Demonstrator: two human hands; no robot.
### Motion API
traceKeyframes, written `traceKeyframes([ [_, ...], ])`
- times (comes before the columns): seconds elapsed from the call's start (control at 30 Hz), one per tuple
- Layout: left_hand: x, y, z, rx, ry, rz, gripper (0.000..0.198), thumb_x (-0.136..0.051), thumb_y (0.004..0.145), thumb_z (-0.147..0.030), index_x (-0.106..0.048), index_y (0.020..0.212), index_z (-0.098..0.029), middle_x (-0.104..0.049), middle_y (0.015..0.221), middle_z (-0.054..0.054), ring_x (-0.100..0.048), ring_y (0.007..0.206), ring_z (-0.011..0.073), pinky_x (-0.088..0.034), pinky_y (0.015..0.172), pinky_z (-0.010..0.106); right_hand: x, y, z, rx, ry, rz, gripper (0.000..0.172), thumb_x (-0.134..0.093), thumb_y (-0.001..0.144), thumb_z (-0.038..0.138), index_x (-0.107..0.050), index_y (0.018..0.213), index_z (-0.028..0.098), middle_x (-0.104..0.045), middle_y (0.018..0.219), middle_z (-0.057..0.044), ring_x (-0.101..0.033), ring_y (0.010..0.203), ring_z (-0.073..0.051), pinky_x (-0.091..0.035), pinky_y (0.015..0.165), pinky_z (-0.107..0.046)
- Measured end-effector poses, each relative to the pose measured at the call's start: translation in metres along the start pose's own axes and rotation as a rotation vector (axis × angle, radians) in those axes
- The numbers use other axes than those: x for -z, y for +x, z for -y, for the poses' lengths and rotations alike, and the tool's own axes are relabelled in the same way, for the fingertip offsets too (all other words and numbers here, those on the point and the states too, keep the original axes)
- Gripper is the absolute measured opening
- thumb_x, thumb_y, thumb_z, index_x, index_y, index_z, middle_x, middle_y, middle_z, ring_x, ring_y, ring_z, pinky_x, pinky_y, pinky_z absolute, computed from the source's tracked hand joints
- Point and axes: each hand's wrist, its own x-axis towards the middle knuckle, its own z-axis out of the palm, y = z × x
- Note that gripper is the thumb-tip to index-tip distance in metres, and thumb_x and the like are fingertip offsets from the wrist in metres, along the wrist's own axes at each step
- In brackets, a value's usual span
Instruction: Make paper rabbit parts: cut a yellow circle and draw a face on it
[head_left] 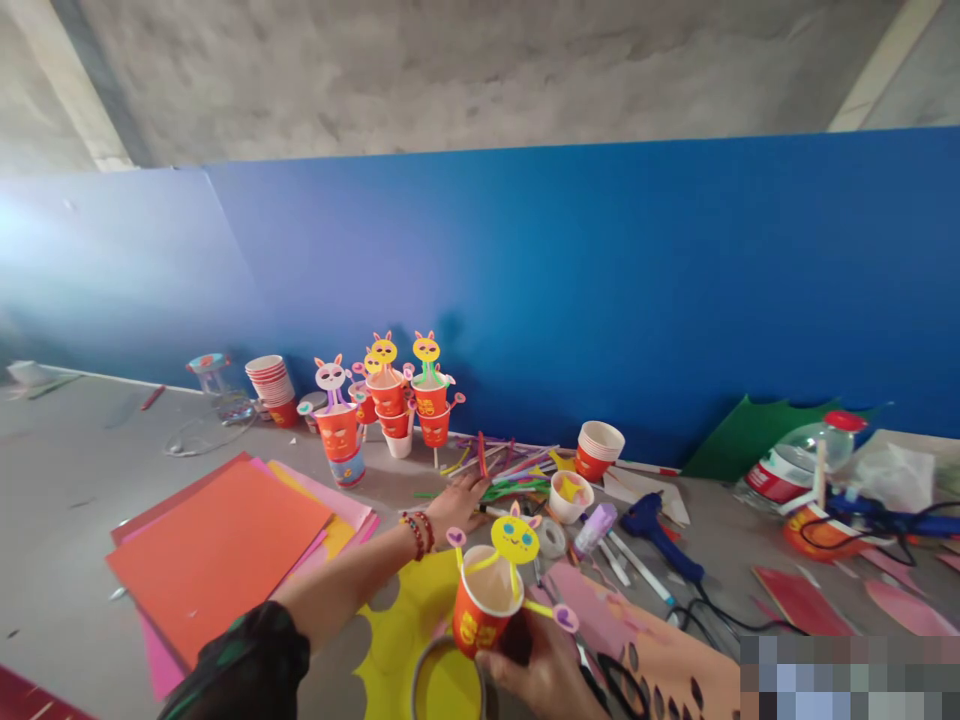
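Observation:
My right hand [544, 670] grips a red paper cup [480, 618] low on its side. A yellow cat-like paper face [515, 540] rises from the cup on yellow pipe-cleaner limbs, with small heart-marked discs at the ends. My left hand [454, 503], with beaded bracelets on its wrist, reaches forward with fingers stretched towards a pile of coloured pipe cleaners [517, 487]. A pen lies just by its fingertips; contact is too small to make out. Under the held cup are yellow scalloped paper [397, 640] and a roll of tape [416, 690].
Several finished cup figures [339, 430] stand by the blue wall. Stacked cups [270, 385], coloured paper sheets [225, 540], a purple glue stick [595, 528], a blue glue gun [660, 535] with its cord, black scissors [622, 685] and a plastic bottle [802, 460] lie around.

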Motion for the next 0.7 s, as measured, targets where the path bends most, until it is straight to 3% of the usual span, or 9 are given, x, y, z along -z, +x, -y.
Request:
traceKeyframes([
  [0.13, -0.002, 0.008, -0.010, -0.016, 0.016, -0.028, 0.036, -0.060, 0.097, -0.034, -0.056, 0.129, -0.018, -0.056, 0.133, 0.011, -0.060, 0.114, 0.0260, -0.053, 0.096, 0.048, 0.000, 0.001, -0.004, 0.007, -0.023, -0.001, 0.033, -0.075, 0.070, 0.039, -0.070, 0.093, 0.017, -0.077, 0.091, -0.010, -0.072, 0.087, -0.033, -0.059, 0.077, -0.039],
  [0.33, -0.001, 0.004, -0.018, -0.039, -0.024, -0.031, 0.038, -0.060, 0.097, -0.036, -0.055, 0.130, -0.019, -0.055, 0.135, 0.011, -0.059, 0.116, 0.0265, -0.052, 0.097, 0.048, 0.000, 0.001, -0.015, 0.018, -0.029, -0.002, 0.036, -0.074, 0.071, 0.040, -0.069, 0.098, 0.016, -0.077, 0.094, -0.011, -0.071, 0.086, -0.032, -0.059, 0.076, -0.038],
  [0.5, 0.021, -0.024, -0.002, -0.020, -0.057, -0.043, 0.075, -0.076, 0.080, -0.045, -0.044, 0.144, -0.021, -0.047, 0.145, 0.015, -0.043, 0.135, 0.0340, -0.036, 0.114, 0.049, 0.003, 0.001, -0.017, 0.024, -0.102, -0.038, 0.034, -0.073, 0.076, 0.043, -0.070, 0.094, 0.014, -0.077, 0.090, -0.012, -0.071, 0.083, -0.031, -0.058, 0.076, -0.037],
  [0.6, 0.030, -0.045, 0.011, 0.077, -0.064, -0.071, 0.074, -0.076, 0.079, -0.044, -0.045, 0.143, -0.022, -0.045, 0.146, 0.017, -0.038, 0.137, 0.0406, -0.032, 0.113, 0.058, 0.007, 0.000, -0.018, 0.033, -0.175, -0.081, 0.037, -0.071, 0.079, 0.048, -0.072, 0.095, 0.014, -0.078, 0.091, -0.013, -0.072, 0.084, -0.031, -0.058, 0.077, -0.038],
  [0.7, 0.026, -0.057, 0.015, 0.135, -0.109, -0.069, 0.073, -0.074, 0.079, -0.040, -0.045, 0.142, -0.017, -0.044, 0.145, 0.021, -0.039, 0.136, 0.0427, -0.033, 0.112, 0.060, 0.008, 0.000, -0.021, 0.041, -0.213, -0.150, 0.038, -0.071, 0.080, 0.051, -0.072, 0.092, 0.014, -0.078, 0.088, -0.014, -0.072, 0.080, -0.032, -0.059, 0.075, -0.038],
])
